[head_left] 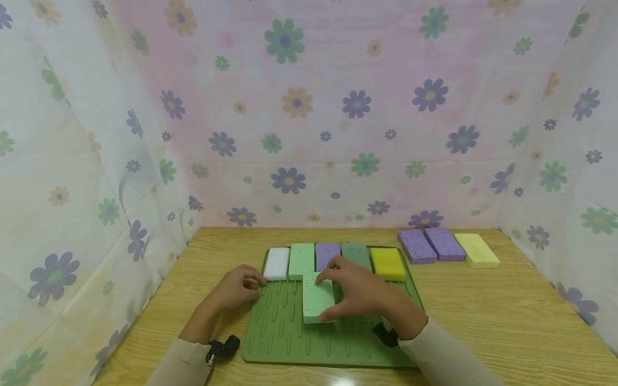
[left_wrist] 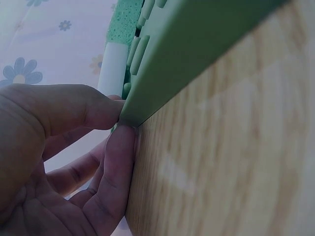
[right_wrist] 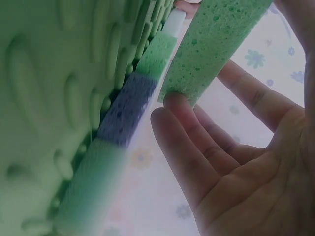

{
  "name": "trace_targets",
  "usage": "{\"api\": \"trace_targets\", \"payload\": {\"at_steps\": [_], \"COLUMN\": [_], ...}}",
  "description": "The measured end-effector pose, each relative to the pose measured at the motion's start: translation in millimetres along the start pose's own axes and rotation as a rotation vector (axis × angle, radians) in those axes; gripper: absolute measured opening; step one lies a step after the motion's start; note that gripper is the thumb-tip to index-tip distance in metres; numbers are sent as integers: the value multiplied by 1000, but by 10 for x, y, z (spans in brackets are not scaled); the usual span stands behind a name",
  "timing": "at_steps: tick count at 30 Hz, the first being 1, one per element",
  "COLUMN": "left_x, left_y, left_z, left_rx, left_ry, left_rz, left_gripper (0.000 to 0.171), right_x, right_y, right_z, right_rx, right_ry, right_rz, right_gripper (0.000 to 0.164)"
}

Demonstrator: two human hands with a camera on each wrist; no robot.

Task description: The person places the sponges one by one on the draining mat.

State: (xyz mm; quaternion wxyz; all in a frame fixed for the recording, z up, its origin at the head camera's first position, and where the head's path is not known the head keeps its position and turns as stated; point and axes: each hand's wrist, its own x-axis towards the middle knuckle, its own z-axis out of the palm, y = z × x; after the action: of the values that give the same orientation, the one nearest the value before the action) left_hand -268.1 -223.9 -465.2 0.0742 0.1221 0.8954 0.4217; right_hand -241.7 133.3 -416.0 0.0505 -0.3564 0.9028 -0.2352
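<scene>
My right hand [head_left: 359, 289] pinches a speckled light green sponge [head_left: 317, 300] by its edges, thumb at the near end and fingers at the far end. In the right wrist view that sponge [right_wrist: 211, 44] is raised off the ribbed green mat [head_left: 275, 338]. At the mat's left edge, my left hand [head_left: 238, 287] pinches the rim between thumb and finger, beside a white sponge [head_left: 277, 264]. Along the mat's back lie that white sponge, another light green sponge [head_left: 301, 261], a purple sponge [head_left: 326, 256], a dark green sponge [head_left: 356, 254] and a yellow sponge [head_left: 388, 264].
Two purple sponges [head_left: 416, 246] and a pale yellow sponge [head_left: 477, 251] lie on the wooden table [head_left: 507, 321] at the back right. A flowered cloth [head_left: 328, 118] hangs behind the table and along both sides.
</scene>
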Motion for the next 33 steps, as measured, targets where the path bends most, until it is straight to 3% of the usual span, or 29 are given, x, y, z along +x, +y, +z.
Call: {"api": "trace_targets", "payload": {"at_steps": [14, 33], "left_x": [-14, -15], "left_y": [19, 22], "left_z": [8, -2], "left_rx": [-1, 18], "left_ry": [9, 10], "left_rz": [-3, 7], "left_gripper": [22, 21], "right_x": [255, 481], "right_y": [-177, -461], "right_z": [174, 397], "right_rx": [-19, 61], "right_ry": [-39, -62], "right_rz": [25, 10], "right_gripper": [73, 72]}}
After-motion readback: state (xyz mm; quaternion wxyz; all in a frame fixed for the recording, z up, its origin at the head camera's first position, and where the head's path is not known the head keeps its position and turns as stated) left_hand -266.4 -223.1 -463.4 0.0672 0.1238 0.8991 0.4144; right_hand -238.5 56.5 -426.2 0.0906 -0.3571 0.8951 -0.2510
